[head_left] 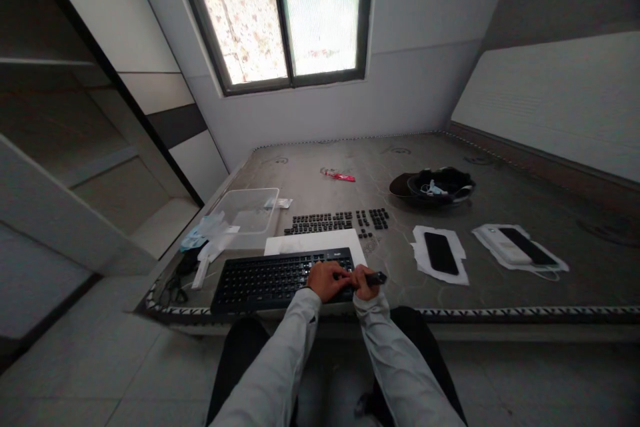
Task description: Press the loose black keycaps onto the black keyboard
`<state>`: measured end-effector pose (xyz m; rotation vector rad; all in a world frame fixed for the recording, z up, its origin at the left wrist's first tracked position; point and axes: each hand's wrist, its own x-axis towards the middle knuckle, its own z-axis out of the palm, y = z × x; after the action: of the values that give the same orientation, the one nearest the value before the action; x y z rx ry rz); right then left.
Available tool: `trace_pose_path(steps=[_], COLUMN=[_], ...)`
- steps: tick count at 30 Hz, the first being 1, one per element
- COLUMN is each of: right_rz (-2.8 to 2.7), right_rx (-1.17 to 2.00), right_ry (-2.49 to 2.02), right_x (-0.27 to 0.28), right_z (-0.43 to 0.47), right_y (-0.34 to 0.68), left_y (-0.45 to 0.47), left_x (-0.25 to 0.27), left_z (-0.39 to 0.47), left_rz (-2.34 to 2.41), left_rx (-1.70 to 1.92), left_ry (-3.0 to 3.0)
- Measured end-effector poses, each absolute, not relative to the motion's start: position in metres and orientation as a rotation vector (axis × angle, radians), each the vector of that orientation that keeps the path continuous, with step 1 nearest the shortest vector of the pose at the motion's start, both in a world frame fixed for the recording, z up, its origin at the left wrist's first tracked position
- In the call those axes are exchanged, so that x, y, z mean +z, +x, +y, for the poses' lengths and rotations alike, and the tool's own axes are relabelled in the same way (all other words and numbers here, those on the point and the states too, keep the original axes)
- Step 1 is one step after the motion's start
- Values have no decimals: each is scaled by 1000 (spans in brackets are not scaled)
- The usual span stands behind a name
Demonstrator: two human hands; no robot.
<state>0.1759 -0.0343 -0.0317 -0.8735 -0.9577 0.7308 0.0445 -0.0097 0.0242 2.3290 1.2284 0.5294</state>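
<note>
A black keyboard [267, 277] lies at the near edge of the mattress, with most of its keycaps off. My left hand [324, 280] rests over its right part, fingers bent and drawn together; what they grip, if anything, is hidden. Close beside it, at the keyboard's right end, my right hand [365, 284] is closed around a dark handle [378, 277] whose thick end sticks out to the right. The working end of that tool is covered by my fingers. Loose black keycaps [320, 221] lie in rows beyond the keyboard, above a white sheet [313, 241].
At the left stands a clear plastic box [253, 213] beside crumpled plastic bags [213, 230]. A red-and-clear packet [339, 175] lies farther back. To the right are a dark cap [440, 185], a black phone [441, 253] on white paper, and a second phone [527, 247] with a white block.
</note>
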Motion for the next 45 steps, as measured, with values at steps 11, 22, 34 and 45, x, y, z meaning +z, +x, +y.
trace_pose_path(steps=[11, 22, 34, 45], right_rz=[-1100, -1449, -1369, -1076], right_rx=[539, 667, 631, 708], right_ry=[-1436, -1611, -1776, -1708], right_x=[-2, -28, -35, -30], right_z=[-34, -19, -18, -18], right_y=[229, 230, 236, 240], left_y=[47, 48, 48, 50], left_x=[17, 22, 36, 35], left_z=[-4, -6, -12, -14], left_rz=[1321, 1357, 1333, 1398], left_rx=[861, 817, 816, 712], left_ry=[1937, 1927, 1950, 2048])
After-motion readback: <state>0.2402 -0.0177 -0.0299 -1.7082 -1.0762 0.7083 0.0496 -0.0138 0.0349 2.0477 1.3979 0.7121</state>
